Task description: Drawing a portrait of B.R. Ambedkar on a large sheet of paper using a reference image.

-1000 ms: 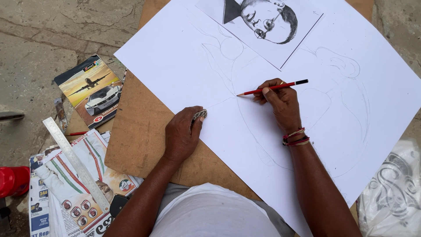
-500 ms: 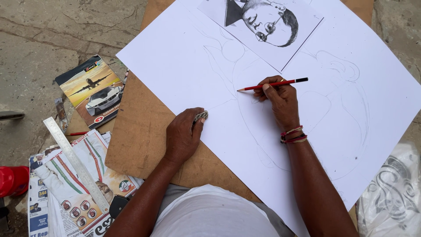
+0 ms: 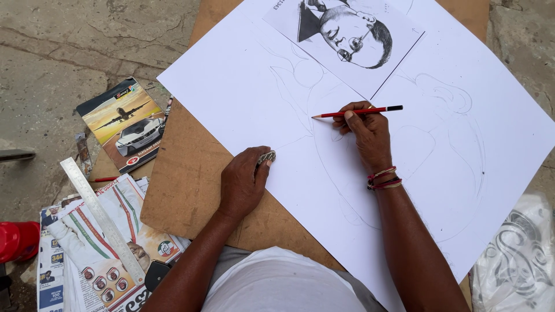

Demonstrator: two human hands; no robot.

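A large white sheet (image 3: 243,98) with faint pencil outlines lies on a brown board (image 3: 185,173). My right hand (image 3: 365,132) grips a red pencil (image 3: 355,111) that points left, its tip just above the paper. My left hand (image 3: 244,182) rests at the sheet's lower left edge and pinches a small grey eraser (image 3: 266,156). A printed black-and-white portrait (image 3: 347,40) lies at the top of the sheet. Red thread bands circle my right wrist.
A notebook (image 3: 124,124) with a plane and car cover lies left of the board. A steel ruler (image 3: 101,216) rests on newspapers (image 3: 87,254). A red object (image 3: 17,240) sits at far left, a patterned plastic bag (image 3: 517,260) at lower right. Concrete ground surrounds everything.
The view has shifted slightly; the right hand with the pencil has hardly moved on the paper. The left hand stays where it was.
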